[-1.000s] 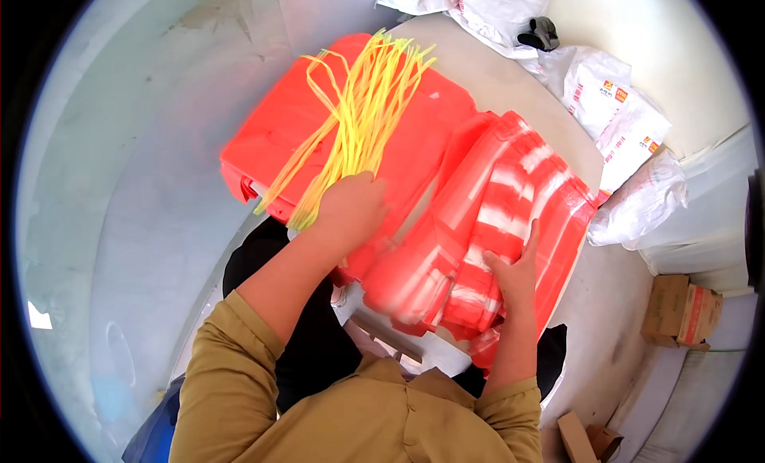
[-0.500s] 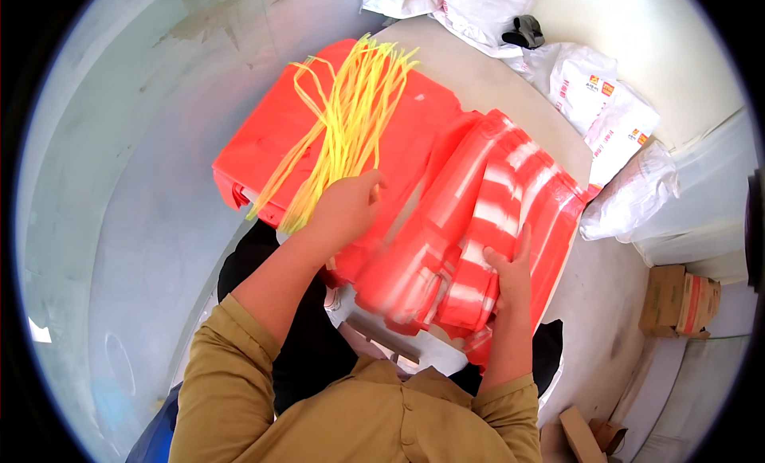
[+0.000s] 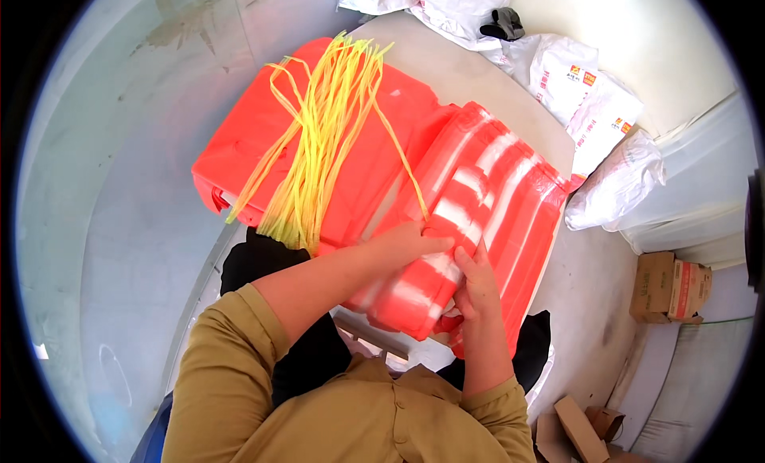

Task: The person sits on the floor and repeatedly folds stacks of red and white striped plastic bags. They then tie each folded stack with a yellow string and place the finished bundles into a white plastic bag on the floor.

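Yellow strand [image 3: 406, 166] drawn rightward, pinched by left hand [image 3: 421, 241]; red bundle [image 3: 406, 305] might unfold if loosely held by right hand [image 3: 480, 294], grip unclear

Past the striped red bundle [image 3: 506, 184], a bare stretch of pale surface [image 3: 446, 56] lies open to a hand, closed off on its far side by white sacks [image 3: 550, 71]. Yellow strands [image 3: 328, 136] heap over the plain red pile [image 3: 243, 136], and one strand [image 3: 402, 158] runs across to the left hand [image 3: 416, 240], crossing the gap between. The right hand [image 3: 480, 286] sits just beside it, leaving little room
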